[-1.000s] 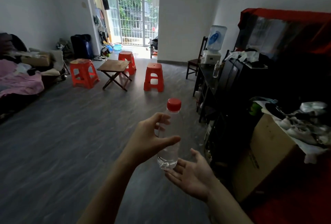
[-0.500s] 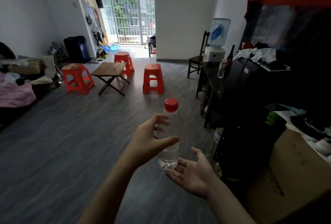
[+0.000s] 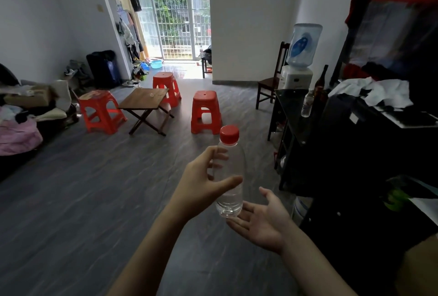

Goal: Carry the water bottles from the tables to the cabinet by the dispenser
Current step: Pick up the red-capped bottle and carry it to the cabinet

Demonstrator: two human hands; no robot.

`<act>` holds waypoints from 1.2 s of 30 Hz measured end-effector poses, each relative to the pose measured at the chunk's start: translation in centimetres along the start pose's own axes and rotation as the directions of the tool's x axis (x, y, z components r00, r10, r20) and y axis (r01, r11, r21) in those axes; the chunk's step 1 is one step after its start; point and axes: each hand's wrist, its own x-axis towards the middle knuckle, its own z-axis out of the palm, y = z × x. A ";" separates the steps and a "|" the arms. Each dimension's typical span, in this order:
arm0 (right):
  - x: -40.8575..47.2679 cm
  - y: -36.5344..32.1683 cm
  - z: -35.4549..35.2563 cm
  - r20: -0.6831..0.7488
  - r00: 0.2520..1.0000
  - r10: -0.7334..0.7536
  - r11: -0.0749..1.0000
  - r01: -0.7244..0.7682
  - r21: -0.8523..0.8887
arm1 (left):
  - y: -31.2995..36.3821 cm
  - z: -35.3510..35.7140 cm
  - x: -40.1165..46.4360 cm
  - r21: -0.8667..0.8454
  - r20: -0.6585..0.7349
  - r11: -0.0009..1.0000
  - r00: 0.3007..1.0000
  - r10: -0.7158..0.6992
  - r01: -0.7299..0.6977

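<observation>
A clear water bottle [image 3: 229, 177] with a red cap [image 3: 229, 134] is held upright by the curled left hand [image 3: 203, 184]; its base seems cradled on the flat-open right hand [image 3: 263, 220].

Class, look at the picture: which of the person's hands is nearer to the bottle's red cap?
Left. The left hand holds the bottle around its middle, just below the red cap. The right hand lies open under the bottle's base, farther away.

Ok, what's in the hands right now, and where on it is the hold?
The left hand grips the red-capped water bottle around its middle, thumb in front. The right hand is open, palm up, beside its base.
</observation>
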 end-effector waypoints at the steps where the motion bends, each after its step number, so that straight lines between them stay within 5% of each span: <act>1: 1.2 -1.0 0.3 0.003 1.000 0.006 1.000 -0.006 0.003 | -0.7 -0.1 1.4 0.003 -0.006 1.000 1.000 -0.002 0.002; 21: 27.8 -19.1 17.0 -0.005 1.000 -0.024 0.998 0.025 0.064 | -16.1 -9.6 33.6 -0.029 0.044 1.000 0.999 0.009 -0.008; 36: 45.8 -35.5 20.1 0.065 0.998 -0.003 0.996 -0.003 0.089 | -24.7 -8.1 57.0 0.046 0.108 0.999 0.994 -0.007 0.002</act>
